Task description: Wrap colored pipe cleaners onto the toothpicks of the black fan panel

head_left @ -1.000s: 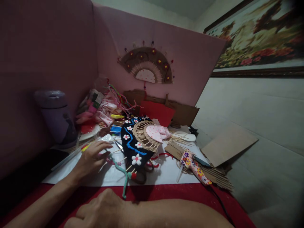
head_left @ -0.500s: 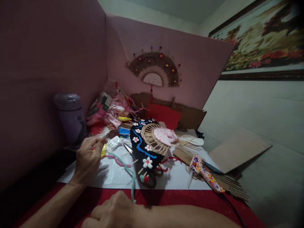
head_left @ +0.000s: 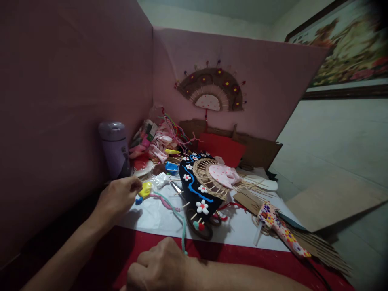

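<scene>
My left hand (head_left: pixel 119 197) hovers over the left part of the white paper (head_left: pixel 151 223), fingertips pinched together. Whatever they hold is too small or hidden to make out. Just right of the fingertips lie a lump of yellow clay (head_left: pixel 146 190) and a small blue piece (head_left: pixel 138 201). My right hand (head_left: pixel 165 258) is closed near the table's front edge, back of the hand toward me; its fingers' contents are hidden. Beyond it rests a black fan (head_left: pixel 194 193) with white clay flowers, a wavy blue line and sticks. A green pipe cleaner (head_left: pixel 183 226) runs down toward my right hand.
Scissors (head_left: pixel 203 232) lie partly under the fan. To the right is a flower-patterned glue gun (head_left: pixel 281 230) on cardboard strips. A purple bottle (head_left: pixel 115 149) stands at left, beside a heap of craft materials (head_left: pixel 160 143). A brown fan (head_left: pixel 214 87) hangs on the pink panel.
The whole view has shifted, so objects appear farther right. My left hand has drawn back from the yellow clay, uncovering it and the small blue piece. My right hand stays closed low in front.
</scene>
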The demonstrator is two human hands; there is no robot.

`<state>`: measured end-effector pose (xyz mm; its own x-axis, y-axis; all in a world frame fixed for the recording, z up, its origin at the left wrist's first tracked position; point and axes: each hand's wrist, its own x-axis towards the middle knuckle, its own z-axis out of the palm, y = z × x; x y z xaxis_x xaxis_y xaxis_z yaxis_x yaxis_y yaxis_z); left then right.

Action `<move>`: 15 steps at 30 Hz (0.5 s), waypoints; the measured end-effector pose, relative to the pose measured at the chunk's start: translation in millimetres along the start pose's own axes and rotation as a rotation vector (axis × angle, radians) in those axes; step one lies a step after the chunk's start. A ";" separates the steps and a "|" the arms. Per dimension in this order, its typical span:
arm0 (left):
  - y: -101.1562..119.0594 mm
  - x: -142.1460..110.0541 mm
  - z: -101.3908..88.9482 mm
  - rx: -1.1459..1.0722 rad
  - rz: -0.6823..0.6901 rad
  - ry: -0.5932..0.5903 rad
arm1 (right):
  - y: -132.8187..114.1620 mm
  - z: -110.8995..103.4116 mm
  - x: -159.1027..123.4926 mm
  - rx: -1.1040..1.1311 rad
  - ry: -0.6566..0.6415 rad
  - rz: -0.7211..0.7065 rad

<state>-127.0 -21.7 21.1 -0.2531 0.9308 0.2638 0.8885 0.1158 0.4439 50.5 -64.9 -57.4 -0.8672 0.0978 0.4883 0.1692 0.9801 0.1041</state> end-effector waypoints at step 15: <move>49.1 60.3 -39.9 0.228 -0.024 0.182 | 3.5 7.3 4.7 0.076 -0.090 0.001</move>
<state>-113.9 26.3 92.9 -0.3209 0.8520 0.4137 0.9394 0.2308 0.2536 43.6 -59.7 -61.0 -0.9060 0.1106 0.4086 0.1372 0.9899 0.0363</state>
